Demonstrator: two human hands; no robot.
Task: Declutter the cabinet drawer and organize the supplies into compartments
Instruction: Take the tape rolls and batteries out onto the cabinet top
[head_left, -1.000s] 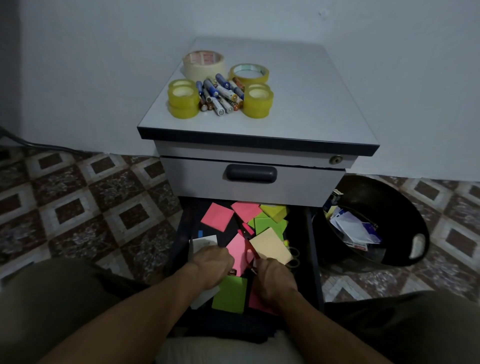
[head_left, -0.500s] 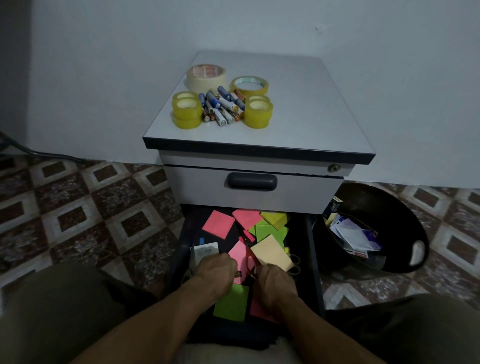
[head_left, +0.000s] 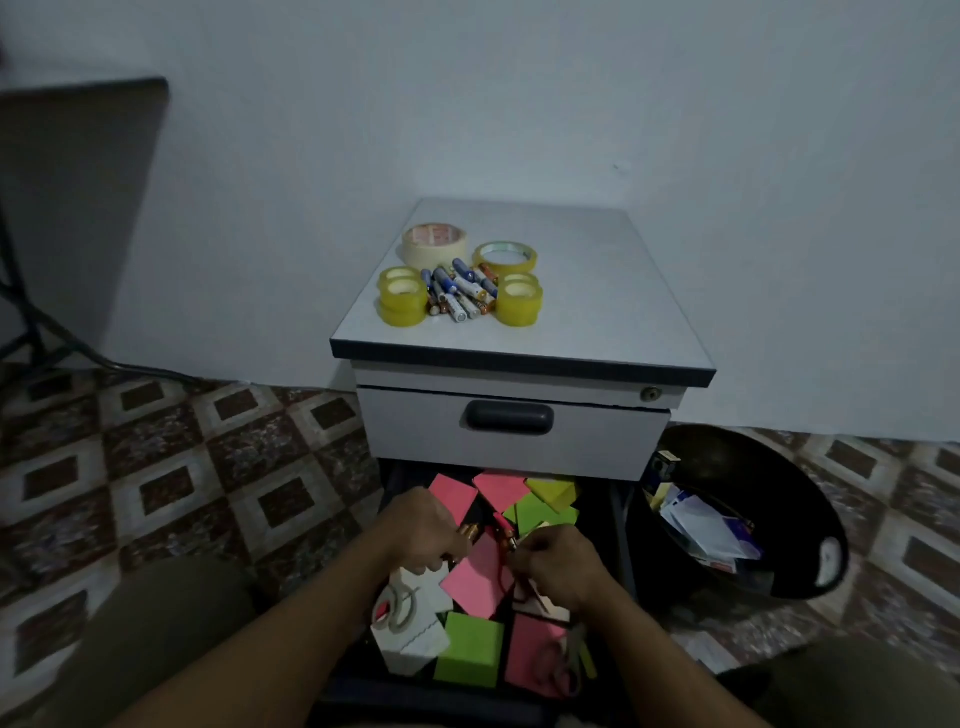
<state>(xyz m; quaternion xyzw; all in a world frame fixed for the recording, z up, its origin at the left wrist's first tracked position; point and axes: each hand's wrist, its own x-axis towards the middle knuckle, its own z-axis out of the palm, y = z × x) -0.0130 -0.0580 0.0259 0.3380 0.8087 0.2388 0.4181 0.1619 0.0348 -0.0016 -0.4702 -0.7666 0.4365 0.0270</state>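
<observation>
The lower cabinet drawer (head_left: 395, 480) is pulled out, full of pink, green and yellow sticky-note pads (head_left: 478, 577). My left hand (head_left: 421, 530) is raised over the drawer, closed around a few batteries (head_left: 467, 534) whose ends stick out. My right hand (head_left: 558, 564) is beside it, pinching a small battery (head_left: 508, 538). On the cabinet top (head_left: 597, 312) lies a pile of batteries (head_left: 460, 291) ringed by tape rolls (head_left: 401, 296).
A white tape roll (head_left: 397, 605) and white paper lie at the drawer's front left, scissors (head_left: 563, 660) at its front right. A black bin (head_left: 748, 514) with paper scraps stands right of the cabinet. The upper drawer (head_left: 509, 436) is closed. My knees flank the drawer.
Both hands have lifted out of the pads, now holding batteries. The view has tilted up and back, showing more wall and the drawer's front.
</observation>
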